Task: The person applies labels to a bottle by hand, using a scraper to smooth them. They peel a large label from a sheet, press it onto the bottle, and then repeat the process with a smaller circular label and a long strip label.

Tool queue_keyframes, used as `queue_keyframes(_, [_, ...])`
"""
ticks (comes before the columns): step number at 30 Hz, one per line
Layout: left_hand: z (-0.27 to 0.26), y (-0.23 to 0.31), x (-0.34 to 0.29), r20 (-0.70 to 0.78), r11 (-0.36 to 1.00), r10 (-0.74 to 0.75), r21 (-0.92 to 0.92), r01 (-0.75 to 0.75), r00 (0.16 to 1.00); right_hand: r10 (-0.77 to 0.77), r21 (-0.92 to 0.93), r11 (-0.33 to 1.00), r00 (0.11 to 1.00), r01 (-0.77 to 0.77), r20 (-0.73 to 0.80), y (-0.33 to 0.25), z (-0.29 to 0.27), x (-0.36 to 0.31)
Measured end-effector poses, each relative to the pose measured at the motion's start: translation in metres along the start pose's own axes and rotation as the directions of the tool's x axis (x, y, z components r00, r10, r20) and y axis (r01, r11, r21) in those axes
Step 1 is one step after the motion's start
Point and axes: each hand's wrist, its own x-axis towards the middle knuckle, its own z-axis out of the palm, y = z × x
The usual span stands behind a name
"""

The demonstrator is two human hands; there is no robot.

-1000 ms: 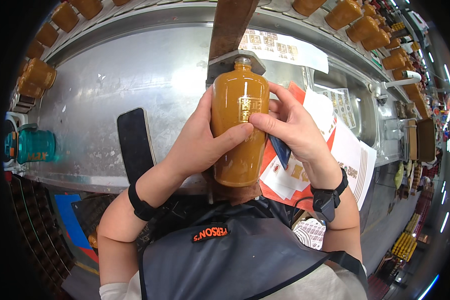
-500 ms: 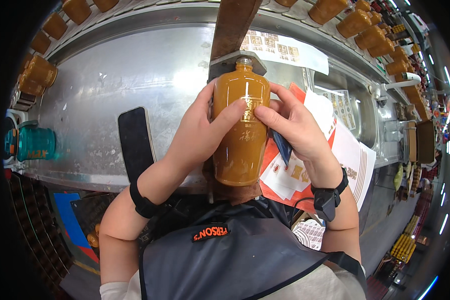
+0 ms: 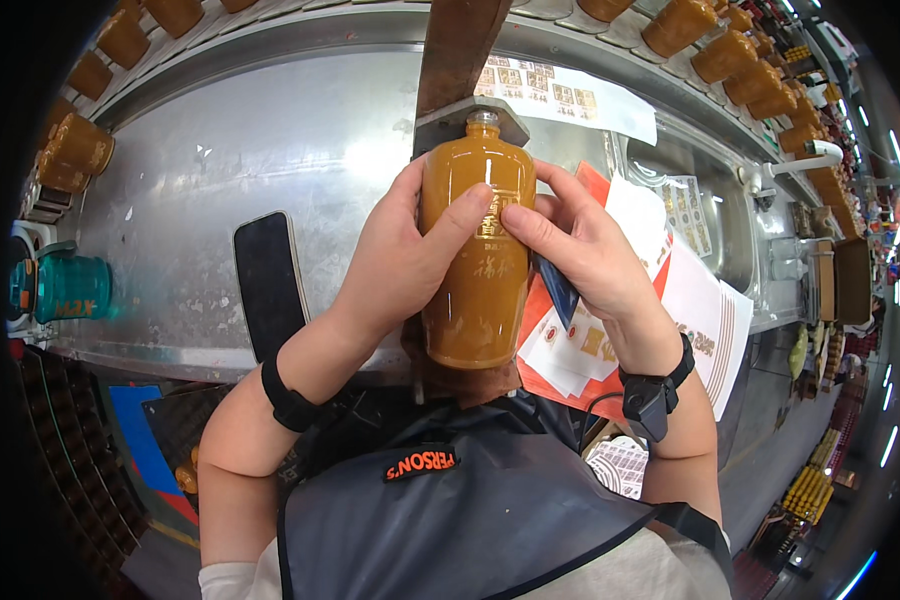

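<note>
An amber-brown glazed bottle (image 3: 475, 320) with a clear neck lies on its back, neck away from me, on a brown-covered rest. My left hand (image 3: 402, 245) wraps its left side, thumb pressed on the gold lettered decal (image 3: 492, 215) on its front. From the right, my right hand (image 3: 592, 250) grips the bottle, its thumb on the decal's other edge. A dark blue flat, pointed piece (image 3: 558, 290) sticks out under my right palm, seemingly tucked in the fingers; its upper part is hidden. Fingers behind the bottle are out of sight.
A black phone (image 3: 268, 285) lies on the metal table (image 3: 190, 210) at left. Printed decal sheets (image 3: 705, 310) and red paper lie at right, beside a sink (image 3: 725, 215) with a white tap. Several brown bottles (image 3: 725, 55) line the back. A teal jug (image 3: 70, 285) stands far left.
Both thumbs remain on the decal, with the right thumb shifted slightly left and up. Bottle and hands appear a little further left in view; the grip is the same.
</note>
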Motion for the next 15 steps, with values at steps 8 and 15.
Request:
queue_keyframes(8, [-0.007,-0.011,-0.012,0.045,0.991,0.055,0.120,-0.060,0.997,0.042,-0.008,0.999,0.999,-0.042,0.035,-0.002,-0.004,-0.007])
queue_keyframes(15, [-0.011,-0.010,-0.013,0.138,0.992,0.056,0.103,-0.070,0.989,0.036,-0.038,0.999,0.999,-0.034,0.037,0.002,-0.003,-0.007])
